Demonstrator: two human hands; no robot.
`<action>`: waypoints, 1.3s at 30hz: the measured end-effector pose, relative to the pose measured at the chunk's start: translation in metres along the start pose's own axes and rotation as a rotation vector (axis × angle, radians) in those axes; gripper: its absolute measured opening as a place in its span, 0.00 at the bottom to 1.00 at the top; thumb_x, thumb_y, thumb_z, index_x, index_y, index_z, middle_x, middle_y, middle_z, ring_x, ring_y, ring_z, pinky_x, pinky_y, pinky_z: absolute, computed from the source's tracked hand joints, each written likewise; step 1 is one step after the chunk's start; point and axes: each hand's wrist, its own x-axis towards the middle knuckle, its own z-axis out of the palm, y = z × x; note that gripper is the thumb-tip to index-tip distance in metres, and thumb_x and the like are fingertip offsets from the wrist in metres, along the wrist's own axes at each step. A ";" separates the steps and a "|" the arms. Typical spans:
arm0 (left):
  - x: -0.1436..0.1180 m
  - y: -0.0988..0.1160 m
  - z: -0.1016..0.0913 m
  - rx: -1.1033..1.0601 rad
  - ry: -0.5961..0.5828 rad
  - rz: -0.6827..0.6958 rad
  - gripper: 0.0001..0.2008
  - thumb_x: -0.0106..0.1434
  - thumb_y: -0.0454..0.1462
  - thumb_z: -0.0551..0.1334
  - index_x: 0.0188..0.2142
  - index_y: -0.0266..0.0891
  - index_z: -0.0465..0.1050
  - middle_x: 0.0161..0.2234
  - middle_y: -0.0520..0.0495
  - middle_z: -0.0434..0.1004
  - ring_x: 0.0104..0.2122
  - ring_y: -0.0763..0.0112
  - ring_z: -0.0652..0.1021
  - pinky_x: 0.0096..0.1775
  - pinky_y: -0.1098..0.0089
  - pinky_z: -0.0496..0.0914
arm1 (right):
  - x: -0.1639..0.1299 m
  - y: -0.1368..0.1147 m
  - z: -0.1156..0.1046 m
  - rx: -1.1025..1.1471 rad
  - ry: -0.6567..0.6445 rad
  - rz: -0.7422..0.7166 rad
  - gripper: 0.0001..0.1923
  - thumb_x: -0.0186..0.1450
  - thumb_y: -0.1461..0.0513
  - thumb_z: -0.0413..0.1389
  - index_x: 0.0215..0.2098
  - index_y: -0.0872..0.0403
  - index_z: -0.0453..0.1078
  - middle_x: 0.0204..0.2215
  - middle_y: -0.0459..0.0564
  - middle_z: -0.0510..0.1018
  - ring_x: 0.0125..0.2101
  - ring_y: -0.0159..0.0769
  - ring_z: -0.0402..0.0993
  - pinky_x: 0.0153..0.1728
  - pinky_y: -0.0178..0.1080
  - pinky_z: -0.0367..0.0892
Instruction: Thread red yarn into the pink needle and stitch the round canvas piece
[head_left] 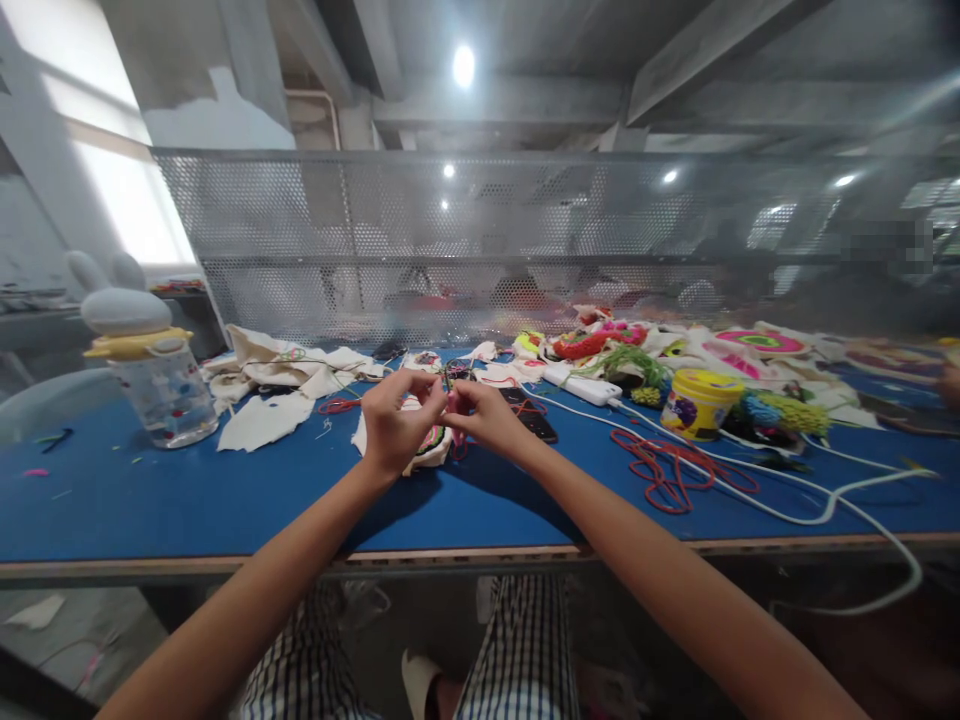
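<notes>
- The left hand (397, 420) and right hand (484, 415) meet above the middle of the blue tabletop (225, 490), fingertips nearly touching.
- Between them is a small pink piece (452, 403), pinched at the meeting point; it is too small and blurred to tell its long axis or which way it points.
- Left grip: thumb and forefinger drawn narrow, closed toward the pink piece; whether they truly press it I cannot tell.
- Right grip: fingers curled narrow around the pink piece, which sits at the fingertips, left of the palm.
- Just under the hands lies a white cloth patch (427, 445) with coloured stitching, flat on the tabletop, partly hidden by the left hand.
- A black phone (534, 415) lies just right of the right hand, its length running away and to the left.
- A red cord (667, 470) is coiled loosely to the right, crossed by a white cable (795, 500) that runs off the tabletop's edge.
- A yellow tub (701, 402) stands upright beyond the cord, near heaps of coloured yarn (637, 365).
- Far left stands a clear bottle (161, 390) with a yellow collar, upright, well apart from the hands.
- White cloth scraps (277, 375) lie between bottle and hands.
</notes>
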 end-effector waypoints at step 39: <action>0.011 -0.011 -0.005 -0.386 -0.259 -0.539 0.08 0.51 0.37 0.63 0.20 0.34 0.71 0.17 0.53 0.69 0.18 0.77 0.69 0.22 0.75 0.63 | 0.001 0.006 -0.013 -0.433 -0.033 -0.199 0.14 0.60 0.65 0.57 0.21 0.54 0.56 0.20 0.41 0.57 0.23 0.29 0.55 0.27 0.32 0.51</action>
